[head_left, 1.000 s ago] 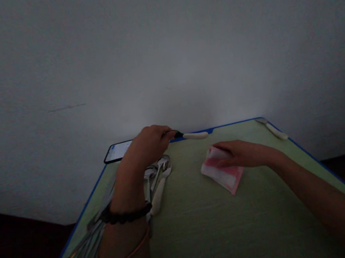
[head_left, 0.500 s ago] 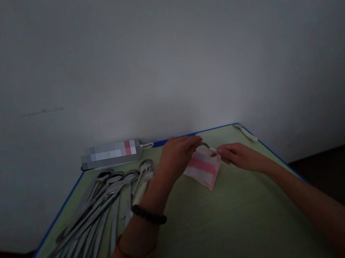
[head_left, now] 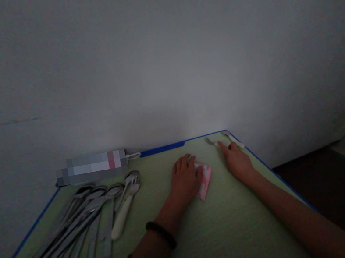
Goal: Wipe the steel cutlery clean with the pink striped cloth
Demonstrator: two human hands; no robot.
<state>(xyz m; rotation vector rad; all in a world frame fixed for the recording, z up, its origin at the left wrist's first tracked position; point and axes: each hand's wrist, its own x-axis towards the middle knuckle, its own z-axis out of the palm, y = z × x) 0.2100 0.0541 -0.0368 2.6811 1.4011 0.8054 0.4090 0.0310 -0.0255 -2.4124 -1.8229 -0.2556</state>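
My right hand (head_left: 237,163) is closed around the white handle of a fork (head_left: 210,141), whose metal tines point to the far left. Just beyond that hand, another white-handled piece of cutlery (head_left: 236,142) lies along the table's back right corner. A pink and white cloth (head_left: 205,180) lies on the tabletop, partly covered by my left hand (head_left: 186,176). The fingers of my left hand are stretched out, and its thumb rests over the cloth.
Several long metal utensils (head_left: 68,240) lie in a pile on the left of the green table (head_left: 230,230). Beside them is a white-handled fork (head_left: 122,220). A blurred-out box (head_left: 92,167) stands at the back left, against the wall (head_left: 160,60).
The right hand has drawn the fork away from the cloth toward the back right corner. The left hand has lowered onto the cloth, which now looks smaller. The view has shifted right.
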